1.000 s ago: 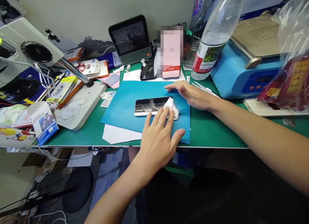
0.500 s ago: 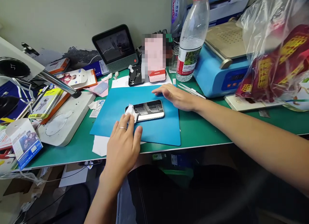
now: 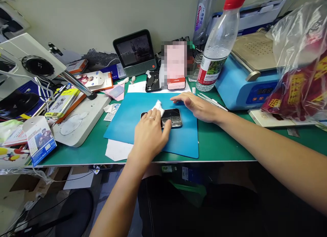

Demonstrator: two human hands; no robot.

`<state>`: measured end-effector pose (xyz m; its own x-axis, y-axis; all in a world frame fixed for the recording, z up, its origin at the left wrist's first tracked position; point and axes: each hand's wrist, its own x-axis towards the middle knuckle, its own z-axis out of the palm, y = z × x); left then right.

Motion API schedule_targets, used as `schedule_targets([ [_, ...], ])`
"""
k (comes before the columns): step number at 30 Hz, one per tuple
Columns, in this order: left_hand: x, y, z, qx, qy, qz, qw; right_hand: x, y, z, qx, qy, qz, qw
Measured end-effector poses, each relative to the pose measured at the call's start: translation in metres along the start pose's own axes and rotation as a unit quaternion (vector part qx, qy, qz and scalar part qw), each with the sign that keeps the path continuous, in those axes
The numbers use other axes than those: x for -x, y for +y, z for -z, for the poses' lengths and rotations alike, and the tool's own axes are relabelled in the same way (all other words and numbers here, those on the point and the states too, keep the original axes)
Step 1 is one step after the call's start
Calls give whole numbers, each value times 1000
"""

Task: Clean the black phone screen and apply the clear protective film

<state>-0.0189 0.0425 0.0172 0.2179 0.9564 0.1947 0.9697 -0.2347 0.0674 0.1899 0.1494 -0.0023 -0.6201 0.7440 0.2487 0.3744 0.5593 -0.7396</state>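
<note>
A smartphone [image 3: 175, 118] lies face up on a blue mat [image 3: 129, 110], with light reflections across its dark screen. My left hand [image 3: 150, 132], wearing a ring, covers the phone's left part and presses a crumpled white tissue [image 3: 158, 108] against it. The tissue pokes out beyond my fingertips at the phone's far edge. Over the mat's right edge, my right hand [image 3: 198, 105] has its fingers stretched out and holds nothing. Thin white sticks or tools [image 3: 213, 101] lie just beyond it.
Upright behind the mat stand a pink-screened phone [image 3: 176, 61] and a smart display [image 3: 136, 51]. A water bottle [image 3: 214, 56], a blue heating machine [image 3: 237, 80] and a plastic bag [image 3: 301, 73] crowd the right. A microscope-like stand [image 3: 87, 128] and boxes [image 3: 63, 100] occupy the left.
My left hand has slid the tissue rightward along the phone, from its left end toward the middle. My right hand keeps its place by the mat's edge. The camera view has shifted slightly.
</note>
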Motion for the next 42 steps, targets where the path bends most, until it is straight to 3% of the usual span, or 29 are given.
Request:
schedule_targets([
  [7, 11, 38, -6, 50, -13, -65, 997, -2, -2, 1, 15, 4, -3, 1000],
  [15, -13, 44, -13, 23, -26, -62, 997, -1, 0, 1, 31, 10, -11, 999],
  [20, -14, 24, -11, 18, -15, -72, 997, -1, 4, 3, 15, 26, -24, 999],
  [28, 2, -37, -3, -67, -18, -32, 997, -1, 0, 4, 50, 7, 23, 998],
  [32, 19, -49, -4, -70, -10, -33, 997, 1, -5, 4, 64, -27, 30, 997],
  [37, 39, -35, -6, -60, 28, -32, 997, 2, -6, 3, 90, -84, 54, 991],
  [42, 30, 6, -12, -8, 43, -55, 998, 1, 0, 2, 90, -87, 70, 990],
])
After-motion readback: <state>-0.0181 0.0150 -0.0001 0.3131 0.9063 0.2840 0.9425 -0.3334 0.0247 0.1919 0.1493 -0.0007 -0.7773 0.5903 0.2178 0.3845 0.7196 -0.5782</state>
